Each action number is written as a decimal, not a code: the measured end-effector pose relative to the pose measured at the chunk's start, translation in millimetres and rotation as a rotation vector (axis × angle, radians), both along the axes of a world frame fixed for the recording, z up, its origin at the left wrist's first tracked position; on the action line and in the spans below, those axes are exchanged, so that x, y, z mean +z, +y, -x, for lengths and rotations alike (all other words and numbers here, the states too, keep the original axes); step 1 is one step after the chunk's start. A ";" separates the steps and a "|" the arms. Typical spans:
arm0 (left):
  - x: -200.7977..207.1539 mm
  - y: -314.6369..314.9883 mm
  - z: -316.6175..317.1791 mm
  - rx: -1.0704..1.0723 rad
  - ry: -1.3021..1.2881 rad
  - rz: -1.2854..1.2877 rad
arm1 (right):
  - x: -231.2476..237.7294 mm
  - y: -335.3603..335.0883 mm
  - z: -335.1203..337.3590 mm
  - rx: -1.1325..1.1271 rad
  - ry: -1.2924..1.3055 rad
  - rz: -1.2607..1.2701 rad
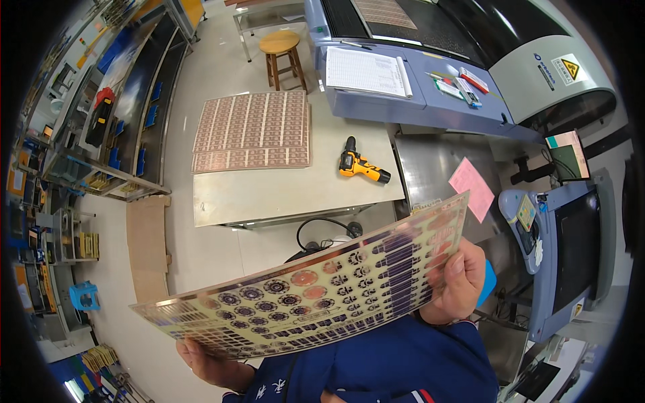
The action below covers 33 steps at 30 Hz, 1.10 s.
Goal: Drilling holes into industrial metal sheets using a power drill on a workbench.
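A large thin circuit board panel (329,295), pale yellow-green with rows of dark and copper-coloured round and stepped patterns, is held up in front of my body. It tilts, its right end higher than its left. My left hand (208,366) grips the lower left edge, its fingers partly hidden beneath the panel. At the right end my right hand (460,285) is closed around the edge, the thumb on the near side. Beyond the panel, a stack of copper-coloured circuit panels (252,124) lies on a pale table (269,195). A yellow and black cordless drill (361,164) rests to their right.
Behind the table stands a large blue-grey machine (376,104), with a white paper pad (366,70) and small boxes on its ledge. A wooden stool (279,47) is at the back. Right of the table are a pink sheet (472,188) and a monitor (568,156). Metal shelving (144,101) lines the left.
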<state>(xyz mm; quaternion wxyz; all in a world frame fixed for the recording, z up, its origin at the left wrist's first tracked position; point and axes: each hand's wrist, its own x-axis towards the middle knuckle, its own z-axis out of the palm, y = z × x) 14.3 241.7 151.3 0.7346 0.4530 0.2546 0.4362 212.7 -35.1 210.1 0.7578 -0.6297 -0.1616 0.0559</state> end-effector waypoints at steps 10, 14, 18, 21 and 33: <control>9.3 -8.3 -6.9 0.077 0.077 0.003 | 1.1 4.4 -6.4 -0.042 0.054 0.055; 17.5 -18.9 -16.1 0.238 0.171 0.019 | -11.9 -3.1 -7.0 0.036 0.069 -0.012; 22.6 -22.0 -18.4 0.196 0.134 0.022 | -18.4 -5.9 -9.5 0.083 0.087 -0.076; 22.7 -22.0 -18.3 0.213 0.157 0.021 | -15.5 -3.3 -11.4 0.065 0.124 -0.063; 15.2 -14.9 -13.4 0.126 0.050 0.016 | -9.8 14.7 -22.7 -0.023 0.203 0.018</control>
